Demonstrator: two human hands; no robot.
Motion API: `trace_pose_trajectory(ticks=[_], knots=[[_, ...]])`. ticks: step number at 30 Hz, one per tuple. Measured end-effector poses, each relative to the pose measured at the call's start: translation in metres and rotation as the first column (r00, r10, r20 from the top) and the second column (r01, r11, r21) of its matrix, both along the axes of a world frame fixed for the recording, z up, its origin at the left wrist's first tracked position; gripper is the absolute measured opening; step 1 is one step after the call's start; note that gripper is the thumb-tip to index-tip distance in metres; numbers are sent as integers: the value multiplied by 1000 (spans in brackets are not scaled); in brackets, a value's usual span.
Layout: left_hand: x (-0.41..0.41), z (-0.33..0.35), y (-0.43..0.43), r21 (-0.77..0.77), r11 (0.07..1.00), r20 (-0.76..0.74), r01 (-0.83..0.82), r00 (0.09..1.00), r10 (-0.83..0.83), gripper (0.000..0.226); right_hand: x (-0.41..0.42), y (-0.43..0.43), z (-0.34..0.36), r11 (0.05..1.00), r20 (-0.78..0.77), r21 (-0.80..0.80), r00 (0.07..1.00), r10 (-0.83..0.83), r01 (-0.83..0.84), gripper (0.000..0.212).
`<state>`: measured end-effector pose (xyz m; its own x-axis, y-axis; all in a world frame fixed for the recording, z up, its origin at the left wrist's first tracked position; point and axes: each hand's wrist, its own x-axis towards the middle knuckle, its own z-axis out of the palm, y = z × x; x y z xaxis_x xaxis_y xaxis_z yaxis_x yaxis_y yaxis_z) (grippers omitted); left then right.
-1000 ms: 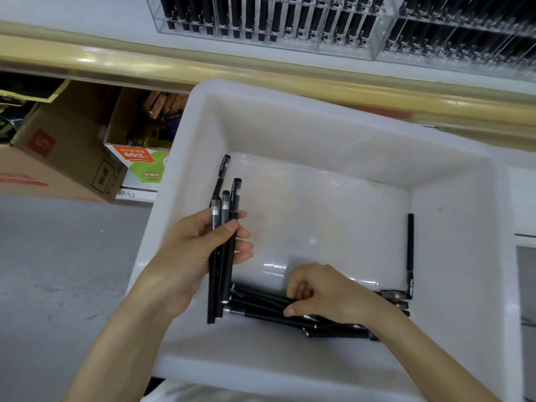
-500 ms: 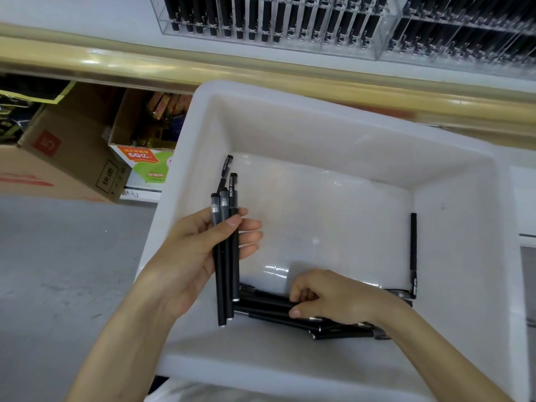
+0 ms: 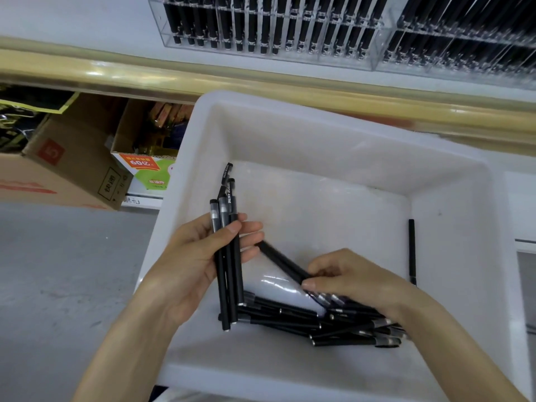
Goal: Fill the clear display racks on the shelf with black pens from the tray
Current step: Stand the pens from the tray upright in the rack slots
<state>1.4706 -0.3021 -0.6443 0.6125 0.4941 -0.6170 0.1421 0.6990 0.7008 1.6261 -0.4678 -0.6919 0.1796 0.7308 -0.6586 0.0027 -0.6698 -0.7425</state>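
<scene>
Black pens [image 3: 290, 316] lie heaped just under the right grip [image 3: 356, 281], whose fingers pinch one pen [image 3: 281, 262] by its end, so that it slants up toward the left grip [image 3: 197, 259]. That grip clasps an upright bundle [image 3: 230, 285] mid-barrel. Around both stands the white tray [image 3: 290, 108]; a lone pen [image 3: 412, 250] lies farther right. Beyond, the clear racks [image 3: 275, 27] look nearly full. The pens seem light, stiff and smooth, so take them mid-barrel, firmly, lest they slide.
</scene>
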Motion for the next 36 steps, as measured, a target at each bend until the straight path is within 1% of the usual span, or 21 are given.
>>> trace_pose_trajectory(ticks=[3, 5, 7, 10, 12, 16, 19, 21, 24, 27, 29, 33, 36], knots=[[2, 0, -1, 1, 1000, -1, -10, 1000, 10, 22, 1, 2, 22, 969, -83, 78, 970, -226, 233, 13], [5, 0, -3, -3, 1000, -6, -23, 1000, 23, 23, -8, 6, 31, 946, -141, 107, 946, -291, 307, 18], [8, 1, -5, -12, 999, -6, -36, 999, 36, 25, -21, 12, 35, 931, -171, 130, 933, -318, 341, 22], [12, 4, -9, -11, 1000, 23, -8, 1000, 8, 38, -37, 25, 37, 919, -183, 153, 924, -336, 364, 15], [13, 5, -12, 4, 1000, 32, 22, 999, -22, 41, -44, 32, 37, 907, -185, 173, 917, -353, 384, 11], [17, 5, -15, 14, 1000, 50, -6, 999, 5, 29, -48, 38, 37, 900, -150, 187, 917, -369, 393, 17], [23, 9, -14, 41, 998, 71, -45, 997, 42, 27, -42, 39, 43, 895, -160, 201, 915, -371, 398, 13], [30, 15, -10, 61, 996, 104, -60, 993, 54, 27, -35, 42, 50, 889, -153, 225, 916, -371, 398, 15], [44, 28, -2, 100, 993, 166, -70, 985, 52, 27, -22, 49, 61, 878, -117, 278, 920, -373, 391, 28], [62, 44, 10, 137, 986, 228, -94, 972, 61, 18, -11, 60, 75, 856, -95, 347, 922, -375, 383, 23], [76, 57, 20, 185, 976, 270, -115, 961, 62, 13, 1, 71, 88, 844, -52, 391, 924, -378, 367, 26], [109, 92, 37, 280, 948, 355, -149, 934, 42, 16, 32, 88, 119, 798, 28, 485, 906, -423, 358, 34], [129, 112, 49, 339, 923, 411, -183, 911, 30, 10, 55, 95, 151, 783, 99, 511, 880, -464, 355, 32]])
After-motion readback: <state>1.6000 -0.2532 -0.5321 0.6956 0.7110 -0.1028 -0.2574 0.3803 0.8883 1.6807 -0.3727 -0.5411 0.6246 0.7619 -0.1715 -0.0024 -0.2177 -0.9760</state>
